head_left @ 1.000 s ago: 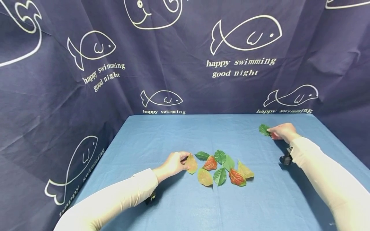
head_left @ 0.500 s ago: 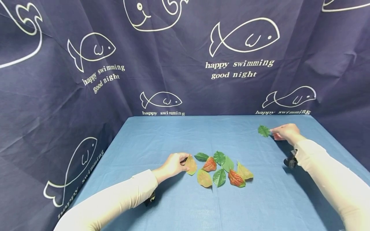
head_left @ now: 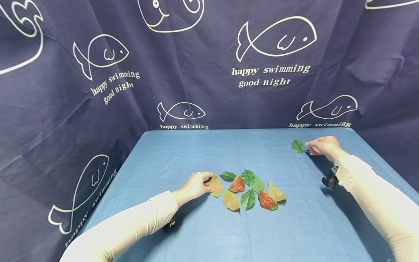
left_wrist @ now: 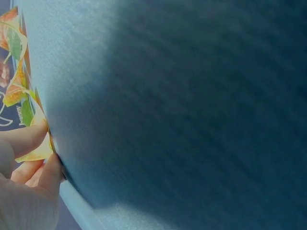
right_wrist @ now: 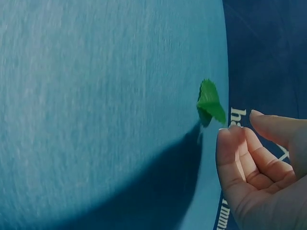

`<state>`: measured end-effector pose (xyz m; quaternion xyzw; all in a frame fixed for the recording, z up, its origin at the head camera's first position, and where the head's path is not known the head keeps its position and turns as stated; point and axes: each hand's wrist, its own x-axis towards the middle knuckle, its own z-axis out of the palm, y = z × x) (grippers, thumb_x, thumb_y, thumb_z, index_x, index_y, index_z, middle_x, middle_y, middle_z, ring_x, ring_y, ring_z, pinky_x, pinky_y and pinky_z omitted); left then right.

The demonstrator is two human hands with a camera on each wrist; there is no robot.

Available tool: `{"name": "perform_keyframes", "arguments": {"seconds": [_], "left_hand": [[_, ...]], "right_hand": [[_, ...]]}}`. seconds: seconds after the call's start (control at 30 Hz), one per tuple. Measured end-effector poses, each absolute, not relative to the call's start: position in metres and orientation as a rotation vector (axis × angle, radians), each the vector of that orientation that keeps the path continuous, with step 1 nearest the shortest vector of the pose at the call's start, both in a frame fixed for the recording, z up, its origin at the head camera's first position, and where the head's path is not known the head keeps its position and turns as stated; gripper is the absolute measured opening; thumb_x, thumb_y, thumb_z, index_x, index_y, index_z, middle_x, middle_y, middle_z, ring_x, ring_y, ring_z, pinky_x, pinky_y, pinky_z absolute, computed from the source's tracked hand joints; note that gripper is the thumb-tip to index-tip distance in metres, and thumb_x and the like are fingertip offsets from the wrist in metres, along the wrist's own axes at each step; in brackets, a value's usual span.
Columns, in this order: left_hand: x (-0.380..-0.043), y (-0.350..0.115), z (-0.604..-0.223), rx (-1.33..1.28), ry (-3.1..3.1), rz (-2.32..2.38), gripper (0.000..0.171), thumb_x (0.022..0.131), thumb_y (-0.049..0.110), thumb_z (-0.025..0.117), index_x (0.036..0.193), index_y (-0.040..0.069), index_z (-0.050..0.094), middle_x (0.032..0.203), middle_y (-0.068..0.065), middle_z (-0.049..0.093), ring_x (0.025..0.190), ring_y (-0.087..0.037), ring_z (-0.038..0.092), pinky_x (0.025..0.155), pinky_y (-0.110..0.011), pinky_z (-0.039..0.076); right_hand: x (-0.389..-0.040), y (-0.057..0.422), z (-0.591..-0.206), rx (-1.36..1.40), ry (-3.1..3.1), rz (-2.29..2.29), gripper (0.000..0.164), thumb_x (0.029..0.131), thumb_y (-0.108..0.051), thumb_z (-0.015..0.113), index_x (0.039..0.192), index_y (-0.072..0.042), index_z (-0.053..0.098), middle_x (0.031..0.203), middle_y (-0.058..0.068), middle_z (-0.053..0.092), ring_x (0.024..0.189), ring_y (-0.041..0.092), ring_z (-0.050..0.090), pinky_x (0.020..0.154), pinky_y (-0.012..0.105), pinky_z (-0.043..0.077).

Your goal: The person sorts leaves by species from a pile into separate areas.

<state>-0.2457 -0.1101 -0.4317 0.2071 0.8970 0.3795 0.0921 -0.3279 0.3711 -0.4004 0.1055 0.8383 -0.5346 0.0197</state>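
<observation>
My left hand (head_left: 195, 186) pinches a yellowish-orange leaf (head_left: 216, 185) at the left end of a group of leaves. In the left wrist view, thumb and fingers meet on that yellow leaf (left_wrist: 38, 148), close over the blue cloth. At the far right, a toothed green leaf (head_left: 298, 146) lies on the cloth. Beside it is my right hand (head_left: 325, 146), apart from the leaf, fingers loosely bent and holding nothing. The right wrist view shows a gap between thumb and forefinger, with the green leaf (right_wrist: 209, 101) just beyond the fingertips.
Several leaves lie in the middle of the blue-covered table (head_left: 209, 236), among them a red leaf (head_left: 237, 184), a green leaf (head_left: 247, 199) and a yellow leaf (head_left: 231, 200). A dark blue curtain (head_left: 209, 80) with white fish prints hangs behind and to the left.
My right hand has let go of the green leaf and drawn slightly back to the right, leaving the leaf on the cloth. My left hand keeps holding its yellow leaf in place.
</observation>
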Motion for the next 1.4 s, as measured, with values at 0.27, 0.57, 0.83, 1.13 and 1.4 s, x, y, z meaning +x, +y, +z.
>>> {"name": "perform_keyframes", "arguments": {"seconds": [0.27, 0.57, 0.83, 1.13, 1.4], "left_hand": [[-0.247, -0.109, -0.430, 0.602, 2.666, 1.125, 0.049, 0.082, 0.004, 0.076, 0.129, 0.001, 0.061, 0.130, -0.017, 0.061, 0.114, -0.029, 0.063, 0.089, -0.030, 0.057], [-0.244, -0.109, -0.429, 0.640, 2.678, 1.114, 0.047, 0.082, 0.005, 0.076, 0.127, 0.002, 0.063, 0.126, -0.015, 0.065, 0.112, -0.027, 0.065, 0.089, -0.031, 0.057], [-0.243, -0.109, -0.430, 0.633, 2.673, 1.143, 0.044, 0.082, 0.003, 0.075, 0.125, 0.001, 0.064, 0.123, -0.015, 0.066, 0.111, -0.027, 0.065, 0.090, -0.032, 0.056], [-0.241, -0.109, -0.432, 0.649, 2.699, 1.110, 0.045, 0.082, 0.004, 0.076, 0.125, -0.002, 0.063, 0.124, -0.018, 0.065, 0.110, -0.030, 0.065, 0.089, -0.031, 0.057], [-0.241, -0.109, -0.431, 0.665, 2.723, 1.075, 0.045, 0.082, 0.005, 0.076, 0.125, -0.002, 0.063, 0.123, -0.018, 0.066, 0.109, -0.029, 0.066, 0.088, -0.031, 0.057]], "right_hand": [[-0.328, 0.357, -0.395, 0.224, 2.522, -1.734, 0.022, 0.091, -0.007, 0.063, 0.106, 0.009, 0.063, 0.065, -0.007, 0.067, 0.061, 0.002, 0.065, 0.068, 0.024, 0.060], [-0.329, 0.340, -0.387, 0.134, 2.437, -1.731, 0.033, 0.094, -0.007, 0.061, 0.119, 0.015, 0.055, 0.068, -0.009, 0.069, 0.066, 0.002, 0.067, 0.073, 0.026, 0.061], [-0.326, 0.324, -0.381, 0.091, 2.440, -1.698, 0.041, 0.093, -0.010, 0.064, 0.122, 0.017, 0.054, 0.068, -0.009, 0.069, 0.066, 0.003, 0.067, 0.074, 0.028, 0.061], [-0.324, 0.304, -0.383, 0.037, 2.415, -1.675, 0.052, 0.093, -0.013, 0.065, 0.128, 0.021, 0.047, 0.071, -0.010, 0.068, 0.068, 0.002, 0.066, 0.079, 0.030, 0.060], [-0.317, 0.283, -0.385, -0.038, 2.385, -1.658, 0.051, 0.093, -0.013, 0.064, 0.127, 0.021, 0.049, 0.073, -0.008, 0.069, 0.069, 0.003, 0.067, 0.078, 0.030, 0.060]]}}
